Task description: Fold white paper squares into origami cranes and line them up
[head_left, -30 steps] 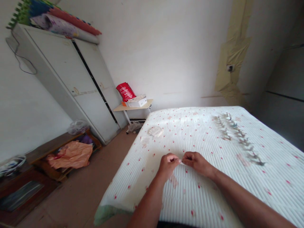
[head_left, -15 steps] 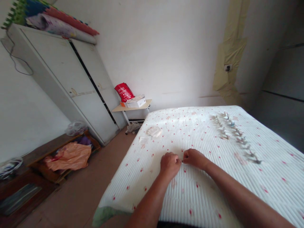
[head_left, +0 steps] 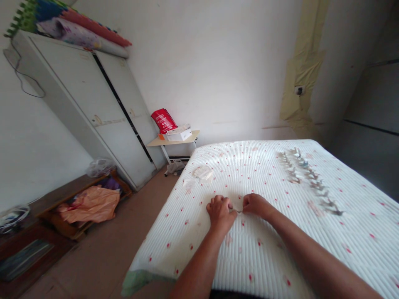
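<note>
Both hands rest on the bed (head_left: 249, 257), knuckles up, near its front-left part. The left hand (head_left: 220, 211) has its fingers (head_left: 218, 201) curled tight; the right hand (head_left: 255, 204) is likewise curled. Between them a small thin piece (head_left: 238, 211) is pinched from both sides by the fingertips, lying just above the quilted cover; what it is cannot be told. Two rows of small folded figures (head_left: 308, 178) lie well apart to the right. Flat paper packets (head_left: 202, 172) lie beyond the hands, near the bed's left edge.
</note>
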`<control>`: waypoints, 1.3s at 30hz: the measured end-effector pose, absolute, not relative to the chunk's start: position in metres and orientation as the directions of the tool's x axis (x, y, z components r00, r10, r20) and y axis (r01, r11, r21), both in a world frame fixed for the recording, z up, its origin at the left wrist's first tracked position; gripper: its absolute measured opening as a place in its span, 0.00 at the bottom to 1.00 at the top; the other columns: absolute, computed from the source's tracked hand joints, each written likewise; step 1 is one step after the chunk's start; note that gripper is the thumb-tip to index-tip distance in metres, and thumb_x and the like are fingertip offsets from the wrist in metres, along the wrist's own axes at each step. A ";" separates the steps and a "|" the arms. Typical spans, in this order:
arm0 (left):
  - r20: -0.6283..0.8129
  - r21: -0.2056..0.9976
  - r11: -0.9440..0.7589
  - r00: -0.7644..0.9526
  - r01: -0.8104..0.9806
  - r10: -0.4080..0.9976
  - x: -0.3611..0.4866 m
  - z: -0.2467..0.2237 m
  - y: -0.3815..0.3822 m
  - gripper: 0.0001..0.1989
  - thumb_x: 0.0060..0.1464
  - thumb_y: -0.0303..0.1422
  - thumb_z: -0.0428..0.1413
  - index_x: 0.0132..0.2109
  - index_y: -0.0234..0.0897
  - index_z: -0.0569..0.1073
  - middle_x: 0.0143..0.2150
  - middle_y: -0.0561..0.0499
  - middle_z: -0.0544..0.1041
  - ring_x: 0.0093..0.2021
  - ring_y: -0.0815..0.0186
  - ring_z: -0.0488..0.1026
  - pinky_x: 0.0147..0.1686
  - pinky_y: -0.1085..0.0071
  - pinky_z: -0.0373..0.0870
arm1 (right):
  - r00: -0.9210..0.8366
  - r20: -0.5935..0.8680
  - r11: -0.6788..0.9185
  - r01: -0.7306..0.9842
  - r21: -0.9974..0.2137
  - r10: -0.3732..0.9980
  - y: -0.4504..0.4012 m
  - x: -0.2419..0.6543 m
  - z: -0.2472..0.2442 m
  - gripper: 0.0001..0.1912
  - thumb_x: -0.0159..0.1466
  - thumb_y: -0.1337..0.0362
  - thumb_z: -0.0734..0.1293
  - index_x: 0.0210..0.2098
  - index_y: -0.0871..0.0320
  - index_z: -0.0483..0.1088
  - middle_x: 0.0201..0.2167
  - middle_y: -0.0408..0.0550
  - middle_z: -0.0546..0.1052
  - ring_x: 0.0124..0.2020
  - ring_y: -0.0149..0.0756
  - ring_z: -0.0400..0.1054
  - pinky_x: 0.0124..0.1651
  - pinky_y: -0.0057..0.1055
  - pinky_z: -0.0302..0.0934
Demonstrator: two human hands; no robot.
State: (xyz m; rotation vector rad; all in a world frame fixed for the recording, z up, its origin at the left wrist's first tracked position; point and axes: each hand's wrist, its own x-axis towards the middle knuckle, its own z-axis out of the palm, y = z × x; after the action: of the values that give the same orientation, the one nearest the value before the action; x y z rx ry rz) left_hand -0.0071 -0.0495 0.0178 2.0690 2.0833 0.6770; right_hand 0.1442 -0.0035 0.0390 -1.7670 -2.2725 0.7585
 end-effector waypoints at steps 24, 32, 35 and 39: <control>0.162 0.369 0.023 -0.089 0.929 0.983 -0.005 0.018 -0.050 0.05 0.43 0.35 0.57 0.31 0.43 0.70 0.42 0.54 0.67 0.46 0.62 0.62 0.45 0.65 0.54 | -0.208 -0.208 0.081 0.866 -0.493 0.956 0.004 0.143 0.030 0.05 0.42 0.67 0.68 0.22 0.60 0.74 0.21 0.46 0.74 0.27 0.34 0.67 0.25 0.24 0.52; 0.170 0.365 0.021 -0.089 0.931 0.981 -0.003 0.019 -0.051 0.03 0.45 0.33 0.57 0.30 0.42 0.70 0.41 0.53 0.67 0.46 0.61 0.61 0.45 0.65 0.54 | -0.213 -0.143 0.057 0.722 -0.690 0.967 -0.008 0.156 0.033 0.11 0.51 0.66 0.62 0.32 0.62 0.73 0.20 0.41 0.72 0.19 0.25 0.61 0.22 0.21 0.52; 0.184 0.366 0.018 -0.091 0.931 0.979 -0.002 0.019 -0.052 0.04 0.45 0.33 0.57 0.31 0.42 0.70 0.41 0.52 0.68 0.46 0.61 0.62 0.44 0.64 0.55 | -0.287 -0.091 0.105 0.601 -0.793 0.954 -0.016 0.144 0.031 0.08 0.50 0.67 0.63 0.28 0.61 0.73 0.23 0.42 0.74 0.24 0.27 0.65 0.26 0.21 0.54; 0.153 0.368 0.030 -0.092 0.929 0.984 -0.003 0.021 -0.052 0.05 0.45 0.35 0.57 0.31 0.42 0.70 0.42 0.52 0.67 0.47 0.62 0.62 0.45 0.64 0.54 | -0.269 -0.097 0.164 0.796 -0.583 0.958 -0.019 0.132 0.027 0.08 0.48 0.70 0.63 0.24 0.58 0.74 0.23 0.44 0.75 0.27 0.30 0.67 0.28 0.23 0.55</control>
State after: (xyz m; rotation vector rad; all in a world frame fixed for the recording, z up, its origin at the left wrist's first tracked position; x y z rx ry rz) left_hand -0.0028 -0.0518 0.0205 2.0132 2.1464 0.5730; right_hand 0.1323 -0.0188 0.0267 -1.6847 -2.1516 0.7849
